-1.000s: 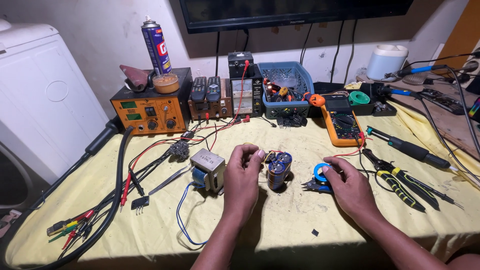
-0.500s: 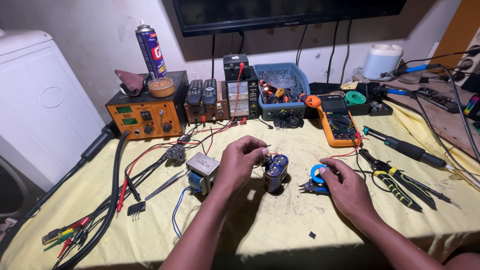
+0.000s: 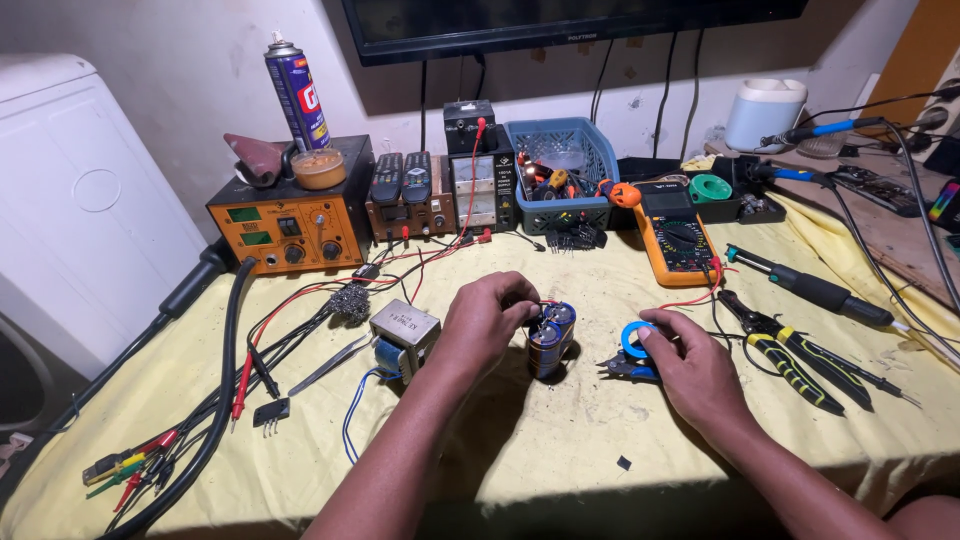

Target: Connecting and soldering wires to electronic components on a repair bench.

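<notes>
Two blue cylindrical capacitors (image 3: 552, 338) joined side by side stand on the yellow cloth (image 3: 560, 440) at the middle of the bench. My left hand (image 3: 485, 322) grips their top, where thin red wires stick out. My right hand (image 3: 690, 368) rests on the cloth just to the right, fingers on the blue-handled cutters (image 3: 628, 352). A small metal transformer (image 3: 403, 336) with blue leads sits left of my left hand.
Behind stand an orange soldering station (image 3: 290, 222), a bench power supply (image 3: 480, 178), a blue basket of parts (image 3: 562, 172) and an orange multimeter (image 3: 676, 232). Screwdrivers and yellow-black pliers (image 3: 790, 362) lie at right. Cables, test leads and tweezers (image 3: 328, 364) cover the left side.
The camera has shifted slightly. My left hand has closed more tightly over the top of the capacitors; my right hand stays on the blue cutters.
</notes>
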